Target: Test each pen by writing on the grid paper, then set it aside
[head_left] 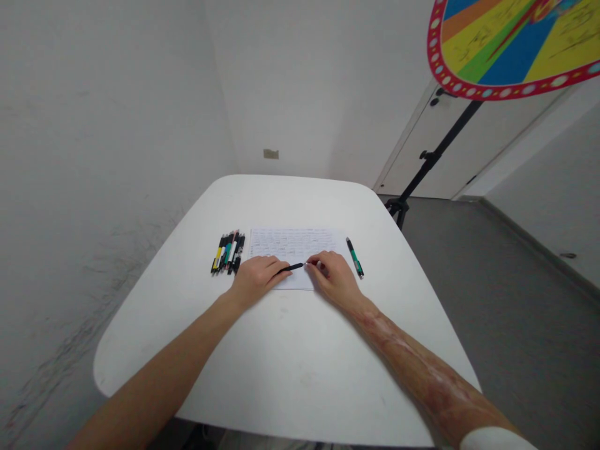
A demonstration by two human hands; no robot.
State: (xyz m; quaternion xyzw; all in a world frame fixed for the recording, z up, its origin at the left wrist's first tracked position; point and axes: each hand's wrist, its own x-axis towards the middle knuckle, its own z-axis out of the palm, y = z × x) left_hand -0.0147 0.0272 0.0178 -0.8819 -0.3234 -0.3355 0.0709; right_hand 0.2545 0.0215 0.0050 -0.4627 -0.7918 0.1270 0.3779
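A sheet of paper (295, 247) covered in handwriting lies on the white table (281, 350). Both my hands rest on its near edge. My left hand (257, 278) has curled fingers pinching one end of a black pen (290, 267). My right hand (332, 275) is closed on the pen's other end, near the tip. The pen lies almost level between the two hands. A bundle of several pens (228, 252) sits just left of the paper. One green and black pen (355, 257) lies to the right of the paper, close to my right hand.
A colourful prize wheel (510, 47) on a black tripod stand (426, 165) stands past the table's far right corner. White walls close in on the left and behind. A door (450, 144) is behind the stand. Grey floor lies to the right.
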